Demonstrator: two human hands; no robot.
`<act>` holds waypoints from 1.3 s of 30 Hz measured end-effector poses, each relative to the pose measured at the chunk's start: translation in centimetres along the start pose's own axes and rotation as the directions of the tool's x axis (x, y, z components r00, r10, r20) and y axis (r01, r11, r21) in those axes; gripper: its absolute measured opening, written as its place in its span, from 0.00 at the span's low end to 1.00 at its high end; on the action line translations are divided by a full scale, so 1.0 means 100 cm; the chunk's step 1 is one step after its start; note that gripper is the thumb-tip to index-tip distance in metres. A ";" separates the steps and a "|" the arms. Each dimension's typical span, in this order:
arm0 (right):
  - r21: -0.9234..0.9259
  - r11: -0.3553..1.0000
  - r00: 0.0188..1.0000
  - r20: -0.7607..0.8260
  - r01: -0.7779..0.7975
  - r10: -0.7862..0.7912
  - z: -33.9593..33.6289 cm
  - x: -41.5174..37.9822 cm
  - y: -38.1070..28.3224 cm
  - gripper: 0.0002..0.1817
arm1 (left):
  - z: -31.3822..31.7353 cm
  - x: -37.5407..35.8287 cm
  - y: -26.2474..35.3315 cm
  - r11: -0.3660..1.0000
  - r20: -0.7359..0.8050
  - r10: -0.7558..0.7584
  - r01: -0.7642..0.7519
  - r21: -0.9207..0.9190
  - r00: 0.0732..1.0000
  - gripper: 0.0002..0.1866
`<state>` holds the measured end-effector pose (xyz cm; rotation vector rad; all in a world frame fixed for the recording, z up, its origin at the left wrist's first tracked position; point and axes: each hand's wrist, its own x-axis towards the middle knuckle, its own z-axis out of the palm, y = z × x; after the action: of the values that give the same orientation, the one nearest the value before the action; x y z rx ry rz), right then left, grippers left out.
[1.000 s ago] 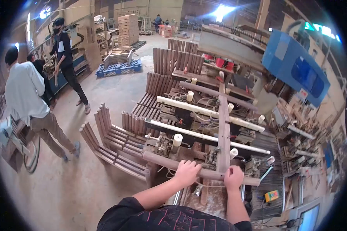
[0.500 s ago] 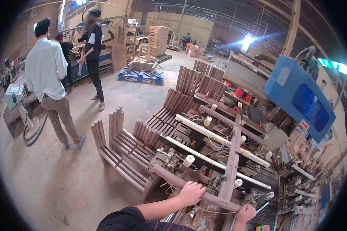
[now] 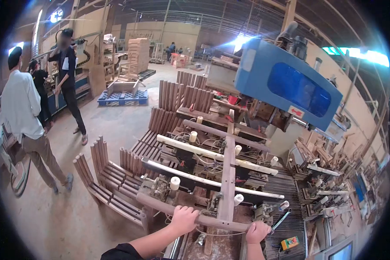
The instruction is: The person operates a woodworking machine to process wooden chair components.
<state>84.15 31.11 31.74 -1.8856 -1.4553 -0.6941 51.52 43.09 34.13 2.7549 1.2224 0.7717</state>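
Observation:
Both my hands grip a rounded brown wooden rail (image 3: 158,205) along the near side of the machine bed. My left hand (image 3: 185,219) wraps over its middle, while my right hand (image 3: 257,232) is closed round its right end. From the rail a flat wooden crosspiece (image 3: 227,186) with small holes runs away from me towards a second brown rail (image 3: 242,138) farther back. Pale guide bars (image 3: 203,175), a white cylindrical stop (image 3: 175,183) and metal clamps lie around this wood.
Above the bed hangs a blue machine head (image 3: 286,80). Slatted wooden frames (image 3: 110,190) stand at the left. A yellow control box (image 3: 290,243) lies at the lower right, near black ribbed covers (image 3: 286,186). People (image 3: 24,108) stand on the left floor, beyond the frames.
My view has turned right, so the scene sits farther left and more of the blue machine head and the yellow control box shows. Both hands stay on the rail.

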 end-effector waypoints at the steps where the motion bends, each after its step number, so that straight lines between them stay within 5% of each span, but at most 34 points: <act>1: 0.008 1.000 1.000 -0.009 -0.012 0.012 -0.003 -0.001 0.000 0.10 | -0.001 0.002 0.002 0.999 0.034 -0.017 0.015 0.048 0.999 0.22; 7: 0.088 0.995 0.996 0.081 -0.040 0.033 -0.013 0.004 0.003 0.09 | -0.009 0.026 0.012 0.980 0.413 -0.163 0.097 0.176 0.896 0.17; 12: 0.164 0.986 0.945 0.325 -0.026 -0.029 -0.028 0.011 0.010 0.11 | -0.012 0.031 0.024 0.949 0.419 -0.256 0.143 0.282 0.871 0.09; 14: 0.139 0.989 0.813 0.581 -0.058 -0.034 -0.035 0.024 0.020 0.26 | -0.006 0.027 0.025 0.946 0.343 -0.262 0.169 0.276 0.902 0.10; 17: 0.181 0.976 0.482 0.870 -0.121 -0.102 -0.046 0.065 0.040 0.31 | -0.002 0.022 0.030 0.944 0.235 -0.278 0.220 0.247 0.931 0.10; 20: 0.114 0.993 0.321 0.941 -0.011 -0.104 -0.029 0.077 0.052 0.32 | 0.007 0.016 0.032 0.936 0.148 -0.308 0.272 0.225 0.940 0.10; 23: 0.143 0.990 0.267 0.953 0.015 -0.142 -0.021 0.081 0.054 0.33 | 0.007 0.015 0.034 0.933 0.088 -0.325 0.304 0.194 0.942 0.09; 28: 0.174 0.985 0.379 0.911 0.006 -0.164 -0.023 0.071 0.056 0.32 | 0.010 0.011 0.036 0.943 0.002 -0.302 0.299 0.150 0.953 0.11; 30: 0.222 0.974 0.342 0.920 -0.053 -0.192 -0.028 0.078 0.052 0.29 | 0.007 0.011 0.039 0.933 0.021 -0.319 0.310 0.181 0.948 0.14; 32: 0.315 0.945 0.344 0.900 -0.086 -0.269 -0.049 0.079 0.048 0.16 | 0.008 0.011 0.040 0.930 0.008 -0.334 0.328 0.166 0.942 0.14; 34: 0.250 0.966 0.294 0.930 -0.071 -0.219 -0.055 0.083 0.044 0.25 | 0.008 0.011 0.040 0.931 0.004 -0.333 0.328 0.160 0.943 0.14; 36: 0.276 0.961 0.409 0.877 0.000 -0.252 -0.058 0.079 0.045 0.23 | 0.005 0.012 0.041 0.938 0.014 -0.317 0.311 0.151 0.948 0.15; 39: 0.253 0.968 0.434 0.871 0.010 -0.232 -0.073 0.085 0.034 0.23 | 0.006 0.012 0.044 0.935 0.036 -0.338 0.331 0.129 0.941 0.14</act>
<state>89.41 30.32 42.18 -2.0558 -2.2010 0.5888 55.47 40.97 35.13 2.5268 1.7166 0.5974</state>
